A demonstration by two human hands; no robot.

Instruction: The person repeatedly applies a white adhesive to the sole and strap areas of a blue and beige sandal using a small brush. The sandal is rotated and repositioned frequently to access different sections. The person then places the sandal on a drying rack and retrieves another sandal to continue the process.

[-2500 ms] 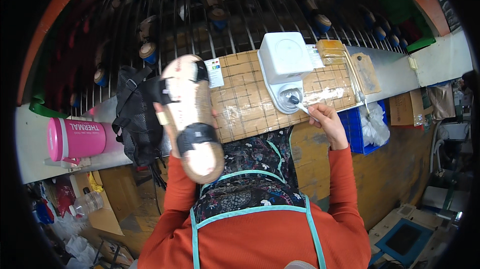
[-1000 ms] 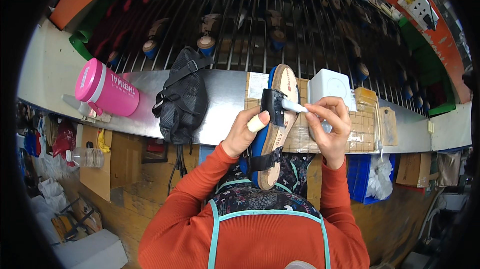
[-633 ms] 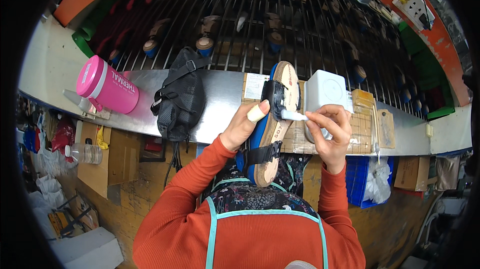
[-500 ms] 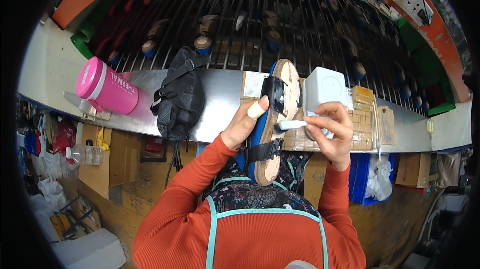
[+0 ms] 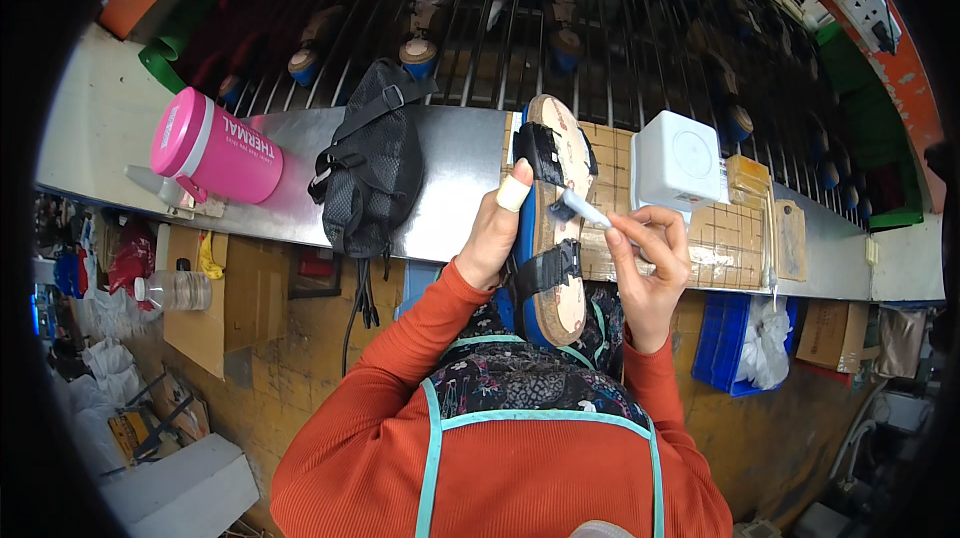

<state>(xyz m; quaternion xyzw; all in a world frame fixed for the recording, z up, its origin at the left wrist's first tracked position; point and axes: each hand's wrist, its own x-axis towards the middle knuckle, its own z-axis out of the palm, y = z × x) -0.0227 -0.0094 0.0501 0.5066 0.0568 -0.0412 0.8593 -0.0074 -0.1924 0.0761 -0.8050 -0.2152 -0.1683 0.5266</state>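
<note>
My left hand (image 5: 492,238) grips a sandal (image 5: 563,306) by its left side, the thumb with a pale wrap lying along its edge. The sandal stands lengthwise away from me. It has a tan face, a brown edge, black straps and a blue layer on the left side. The left fingers behind it are hidden. Between the fingertips of my right hand (image 5: 652,263) is a small brush (image 5: 588,208) with a pale grey handle. Its dark tip meets the sandal's left edge between the straps. Just beyond my right hand is a white container (image 5: 678,160).
A pink thermal jug (image 5: 222,153) and a black mesh bag (image 5: 375,173) stand on the metal ledge (image 5: 460,153). Right of the container lies a yellowish block (image 5: 748,178) on a taped cardboard sheet (image 5: 715,243). Beyond, a barred rack (image 5: 480,68) carries several sandals. A blue crate (image 5: 715,343) sits below.
The brush has shifted up along the sandal's edge, its handle now more tilted. The sandal stands more upright. The whole view has shifted a little.
</note>
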